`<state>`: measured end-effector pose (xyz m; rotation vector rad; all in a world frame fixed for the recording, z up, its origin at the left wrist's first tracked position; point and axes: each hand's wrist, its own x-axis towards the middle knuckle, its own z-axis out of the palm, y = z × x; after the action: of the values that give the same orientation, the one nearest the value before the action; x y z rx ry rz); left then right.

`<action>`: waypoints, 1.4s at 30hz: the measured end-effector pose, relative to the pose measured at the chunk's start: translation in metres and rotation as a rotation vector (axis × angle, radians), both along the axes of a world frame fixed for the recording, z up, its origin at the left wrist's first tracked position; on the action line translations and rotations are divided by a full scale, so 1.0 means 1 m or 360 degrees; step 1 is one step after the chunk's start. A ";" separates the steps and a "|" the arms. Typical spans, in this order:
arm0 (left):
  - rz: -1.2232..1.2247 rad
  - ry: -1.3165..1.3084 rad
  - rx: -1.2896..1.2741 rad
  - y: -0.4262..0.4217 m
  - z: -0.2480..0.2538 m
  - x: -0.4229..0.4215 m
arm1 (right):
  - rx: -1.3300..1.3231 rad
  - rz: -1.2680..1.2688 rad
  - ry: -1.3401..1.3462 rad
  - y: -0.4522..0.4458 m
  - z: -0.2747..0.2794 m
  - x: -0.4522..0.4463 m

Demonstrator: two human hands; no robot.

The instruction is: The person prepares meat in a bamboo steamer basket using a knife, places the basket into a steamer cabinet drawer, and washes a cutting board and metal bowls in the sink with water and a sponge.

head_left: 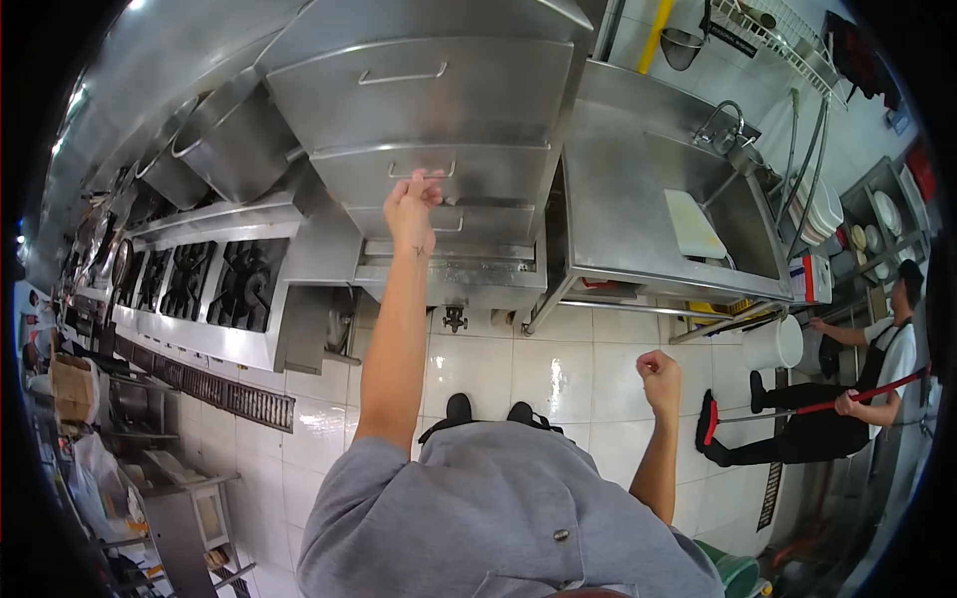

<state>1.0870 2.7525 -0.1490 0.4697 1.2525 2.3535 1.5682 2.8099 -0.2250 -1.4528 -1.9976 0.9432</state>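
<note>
My left hand (410,211) reaches out to a stainless steel cabinet (329,100) with several stacked fronts, each with a bar handle. Its fingers are curled at the middle front's handle (451,169) and overlap the bar. Above that is a wider front with its own handle (403,78); a lower handle (454,225) shows partly behind my wrist. My right hand (660,383) hangs over the floor at my right side, fingers curled in, with nothing visible in it.
Left stands a gas range (244,284) with large pots (234,140) behind it. To the right is a steel sink table (623,189) bearing a white cutting board (695,224). Farther right, a person (847,419) holds a red-handled broom (710,419) near a white bucket (773,342).
</note>
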 end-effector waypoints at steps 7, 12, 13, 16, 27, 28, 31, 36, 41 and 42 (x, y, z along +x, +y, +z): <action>0.0070 -0.0255 -0.0298 -0.059 -0.071 -0.012 | 0.0328 0.0154 -0.0097 -0.030 -0.018 -0.024; 0.0595 -0.1147 -0.0623 -0.104 -0.276 -0.009 | -0.0051 0.0440 -0.0650 -0.060 -0.067 0.033; 0.0245 -0.1037 -0.0722 -0.116 -0.347 -0.005 | -0.0116 0.0476 -0.0762 -0.075 -0.066 0.042; -0.0046 -0.0951 -0.0952 -0.118 -0.455 0.007 | -0.0344 0.0852 -0.1305 -0.108 -0.103 0.109; -0.0527 -0.0453 -0.1709 -0.079 -0.558 -0.025 | -0.1526 -0.0085 -0.1714 -0.199 -0.073 0.230; -0.0540 -0.0433 -0.1706 -0.079 -0.559 -0.029 | -0.1569 -0.0281 -0.1497 -0.194 -0.072 0.201; -0.0563 -0.0769 -0.2007 -0.087 -0.561 -0.029 | -0.1554 -0.0342 -0.1277 -0.184 -0.069 0.146; -0.0957 -0.0023 -0.2417 -0.116 -0.537 0.050 | -0.1539 -0.0207 -0.1070 -0.185 -0.098 0.149; -0.1933 -0.0028 -0.1532 -0.075 -0.459 0.232 | -0.1344 -0.0082 -0.1033 -0.169 -0.149 0.199; -0.2082 0.0168 -0.1600 -0.051 -0.411 0.269 | -0.1328 -0.0133 -0.0965 -0.162 -0.150 0.203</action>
<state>1.3559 2.7012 -0.5605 0.7170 1.3333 0.5350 1.7711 2.6478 -0.3750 -2.4915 -1.9796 1.5462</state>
